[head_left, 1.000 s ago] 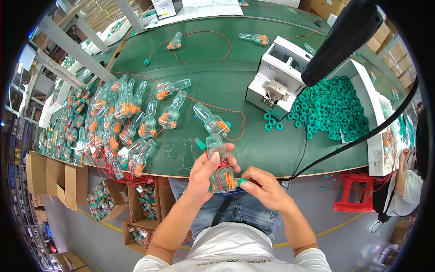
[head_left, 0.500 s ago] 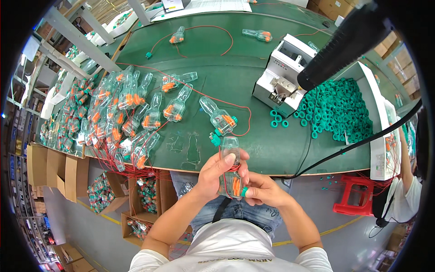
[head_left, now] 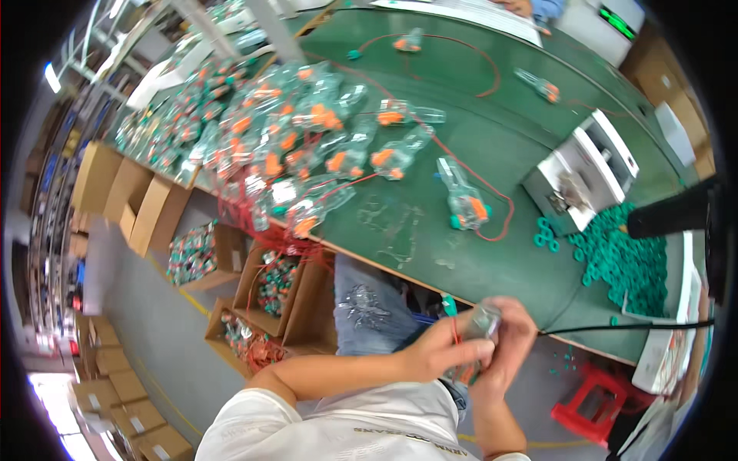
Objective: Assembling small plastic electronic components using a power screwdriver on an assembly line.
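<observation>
In front of my lap, close to the table's front edge, I hold a clear plastic bottle-shaped piece (head_left: 483, 321) with orange parts inside and a red cord wound on it. My left hand (head_left: 446, 352) grips it from the left, thumb across its side. My right hand (head_left: 513, 338) is curled round its other side, slightly blurred. A small green piece (head_left: 449, 305) sticks out beside my left hand. On the green table (head_left: 492, 269), a similar clear bottle (head_left: 463, 201) lies with a red cord. Many more such bottles (head_left: 269, 131) are heaped to the left.
A grey-white boxy device (head_left: 580, 173) stands at right, beside a pile of green rings (head_left: 615, 257). A black cable (head_left: 623, 327) crosses the table's right front. Cardboard boxes (head_left: 265, 296) of bottles stand below left; a red stool (head_left: 588, 403) is at lower right. Another person's hand (head_left: 516, 7) shows at the back.
The view has swung, so the table now appears tilted and shifted. My right hand has moved from the bottle's lower end up round its far side; my left still holds it.
</observation>
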A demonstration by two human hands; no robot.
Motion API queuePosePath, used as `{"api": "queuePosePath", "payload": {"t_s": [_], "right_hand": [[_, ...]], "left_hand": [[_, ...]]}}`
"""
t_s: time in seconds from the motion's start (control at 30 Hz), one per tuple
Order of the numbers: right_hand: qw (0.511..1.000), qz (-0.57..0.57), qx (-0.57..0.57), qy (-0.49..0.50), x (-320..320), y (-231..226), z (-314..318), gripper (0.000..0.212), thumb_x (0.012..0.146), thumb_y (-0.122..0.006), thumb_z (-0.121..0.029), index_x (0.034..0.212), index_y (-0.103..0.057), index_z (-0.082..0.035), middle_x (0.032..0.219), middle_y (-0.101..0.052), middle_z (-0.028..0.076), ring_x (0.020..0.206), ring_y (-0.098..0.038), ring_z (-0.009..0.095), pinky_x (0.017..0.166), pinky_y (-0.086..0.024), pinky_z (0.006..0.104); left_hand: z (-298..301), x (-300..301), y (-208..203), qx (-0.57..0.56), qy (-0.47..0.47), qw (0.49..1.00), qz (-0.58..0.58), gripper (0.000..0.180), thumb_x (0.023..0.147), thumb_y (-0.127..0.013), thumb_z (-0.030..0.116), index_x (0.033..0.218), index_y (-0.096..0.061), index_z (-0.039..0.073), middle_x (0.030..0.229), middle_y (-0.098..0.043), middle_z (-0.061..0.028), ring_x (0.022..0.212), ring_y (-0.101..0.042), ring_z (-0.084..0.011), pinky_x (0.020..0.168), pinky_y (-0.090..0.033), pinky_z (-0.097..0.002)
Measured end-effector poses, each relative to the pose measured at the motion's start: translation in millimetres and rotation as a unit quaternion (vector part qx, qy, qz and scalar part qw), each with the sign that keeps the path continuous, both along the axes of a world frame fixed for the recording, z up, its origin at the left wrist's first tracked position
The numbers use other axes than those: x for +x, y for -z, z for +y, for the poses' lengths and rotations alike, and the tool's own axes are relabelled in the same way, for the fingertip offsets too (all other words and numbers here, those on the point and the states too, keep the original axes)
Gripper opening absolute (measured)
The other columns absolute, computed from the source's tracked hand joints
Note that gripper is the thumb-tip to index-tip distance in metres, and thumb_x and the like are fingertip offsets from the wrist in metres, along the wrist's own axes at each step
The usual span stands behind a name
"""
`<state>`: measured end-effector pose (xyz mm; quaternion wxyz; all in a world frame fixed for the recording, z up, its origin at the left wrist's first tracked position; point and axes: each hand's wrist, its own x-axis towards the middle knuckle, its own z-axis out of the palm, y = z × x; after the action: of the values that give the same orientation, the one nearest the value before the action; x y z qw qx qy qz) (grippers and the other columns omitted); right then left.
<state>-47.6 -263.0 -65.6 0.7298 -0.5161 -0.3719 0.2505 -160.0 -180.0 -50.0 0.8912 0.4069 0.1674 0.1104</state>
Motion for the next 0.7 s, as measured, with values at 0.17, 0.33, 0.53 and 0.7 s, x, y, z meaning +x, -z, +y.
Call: {"api": "queuePosePath", "payload": {"t_s": [0.17, 0.33, 0.53, 0.7], "right_hand": [[0.997, -0.006, 0.006, -0.078, -28, 17, -17, 0.069, 0.084, -0.066, -0.056, 0.122, -0.044, -0.002, 0.117, -0.046, 0.016, 0.103, -0.051, 0.025, 0.093, -0.044, 0.0428], [0.962, 0.144, -0.153, -0.172, -66, 64, -5, 0.053, 0.081, -0.071, -0.022, 0.123, -0.047, -0.001, 0.119, -0.049, 0.012, 0.110, -0.050, 0.021, 0.098, -0.041, 0.0360], [0.988, 0.100, -0.118, 0.016, 7, 43, 7, 0.023, 0.090, -0.058, -0.005, 0.112, -0.053, 0.000, 0.091, -0.055, 0.007, 0.077, -0.055, 0.014, 0.069, -0.048, 0.0283], [0.982, 0.145, -0.113, -0.046, 33, 26, 46, 0.021, 0.093, -0.057, -0.004, 0.113, -0.053, 0.000, 0.090, -0.056, 0.006, 0.071, -0.055, 0.011, 0.061, -0.049, 0.0261]], "left_hand": [[-34, -30, 28, 0.060, -0.096, 0.993, -0.039, 0.025, 0.098, -0.059, 0.021, 0.116, -0.055, 0.004, 0.082, -0.061, -0.0025, 0.075, -0.059, -0.0099, 0.067, -0.048, -0.0271], [-25, -113, 93, -0.054, -0.083, 0.981, 0.166, 0.027, 0.095, -0.062, 0.022, 0.114, -0.057, 0.003, 0.087, -0.064, -0.0067, 0.079, -0.066, -0.0155, 0.067, -0.055, -0.0331], [75, -275, 240, -0.309, -0.462, 0.774, 0.305, 0.024, 0.086, -0.060, 0.017, 0.108, -0.055, 0.005, 0.099, -0.062, -0.0172, 0.091, -0.063, -0.0373, 0.088, -0.052, -0.0668], [145, -462, 335, -0.152, -0.684, 0.653, 0.287, 0.022, 0.098, -0.056, 0.040, 0.105, -0.060, 0.019, 0.077, -0.061, -0.0002, 0.075, -0.062, -0.0222, 0.070, -0.053, -0.0492]]}}
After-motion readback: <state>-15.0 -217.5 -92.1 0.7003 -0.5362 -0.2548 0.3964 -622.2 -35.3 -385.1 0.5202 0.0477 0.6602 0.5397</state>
